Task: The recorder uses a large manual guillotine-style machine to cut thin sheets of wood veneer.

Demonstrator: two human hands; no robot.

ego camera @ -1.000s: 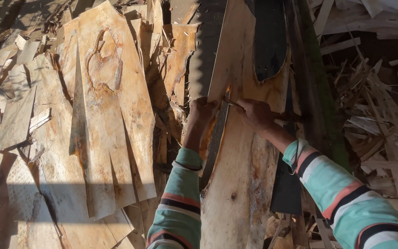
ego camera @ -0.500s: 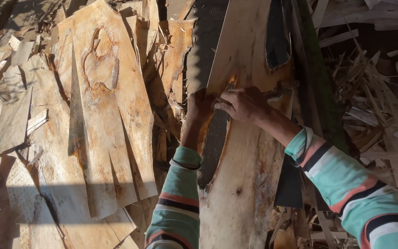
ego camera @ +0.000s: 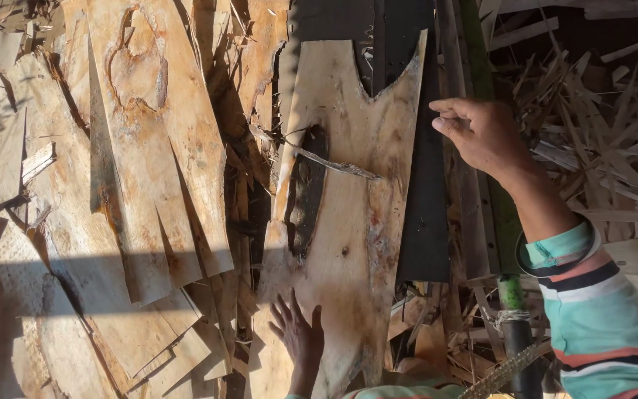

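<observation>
with the left hand [ego camera: 298,332] pressed flat and open on the near end of the veneer sheet [ego camera: 352,222] and the right hand [ego camera: 481,133] hovering empty, the loose splinter [ego camera: 334,164] could snag, tearing the thin sheet.

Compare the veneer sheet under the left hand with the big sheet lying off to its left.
The veneer sheet under the left hand is narrower, with a long dark hole and a deep notch in its far edge; the big sheet is wider, unholed, and ends in jagged points at its near edge. The first is touched by a hand; the second is untouched. Both are thin pale wood.
</observation>
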